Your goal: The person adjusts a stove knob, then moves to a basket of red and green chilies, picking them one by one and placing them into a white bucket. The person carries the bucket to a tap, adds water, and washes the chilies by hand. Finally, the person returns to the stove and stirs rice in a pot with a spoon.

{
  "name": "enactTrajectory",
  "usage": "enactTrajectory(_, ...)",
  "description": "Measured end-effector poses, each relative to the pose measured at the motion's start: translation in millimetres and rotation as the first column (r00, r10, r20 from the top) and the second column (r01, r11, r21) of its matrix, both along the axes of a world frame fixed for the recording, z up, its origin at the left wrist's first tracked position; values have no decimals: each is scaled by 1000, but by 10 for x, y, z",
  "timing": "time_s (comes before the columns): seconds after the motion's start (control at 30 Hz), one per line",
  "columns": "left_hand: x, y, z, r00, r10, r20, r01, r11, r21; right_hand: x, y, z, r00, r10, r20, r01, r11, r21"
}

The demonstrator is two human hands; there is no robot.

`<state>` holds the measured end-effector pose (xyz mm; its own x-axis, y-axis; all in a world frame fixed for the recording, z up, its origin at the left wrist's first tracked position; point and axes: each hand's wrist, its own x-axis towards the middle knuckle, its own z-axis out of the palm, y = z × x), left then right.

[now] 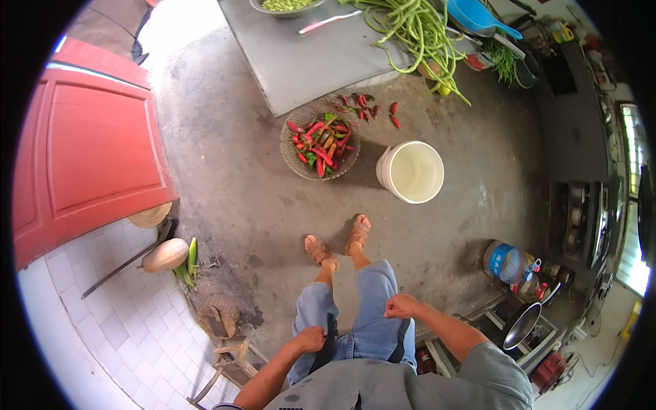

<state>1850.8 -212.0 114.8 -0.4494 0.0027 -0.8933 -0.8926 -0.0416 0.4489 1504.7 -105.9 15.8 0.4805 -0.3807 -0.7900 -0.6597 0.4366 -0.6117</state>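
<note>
My left hand (311, 339) is curled at my left thigh, beside a black stripe on the blue jeans (376, 287). Over the other thigh, my right hand (402, 306) is closed in a fist against the denim. Whether either one pinches the cloth is hidden. Ahead of my sandalled feet, a woven basket (292, 163) on the concrete floor holds red chili peppers (321, 154) with a few green leaves. To its right stands a white plastic bucket (384, 171), its inside pale. Several loose red chilies (393, 114) lie on the floor behind them.
A grey table (307, 61) bears long green beans (415, 31), a bowl of shelled beans (287, 5) and a blue plastic strainer (474, 15). A red door (102, 148) and a pale gourd (166, 255) are left. Right are a large bottle (505, 261) and a frying pan (523, 326).
</note>
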Motion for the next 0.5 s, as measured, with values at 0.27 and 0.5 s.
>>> enactTrajectory(0.27,-62,209,-303,978,-123,170,119,992,35,91,-185,215,969,-231,-92,248,925,288)
enactTrajectory(0.5,-605,-219,-128,976,-173,135,165,984,70,-96,-537,430,812,-476,338,147,727,671)
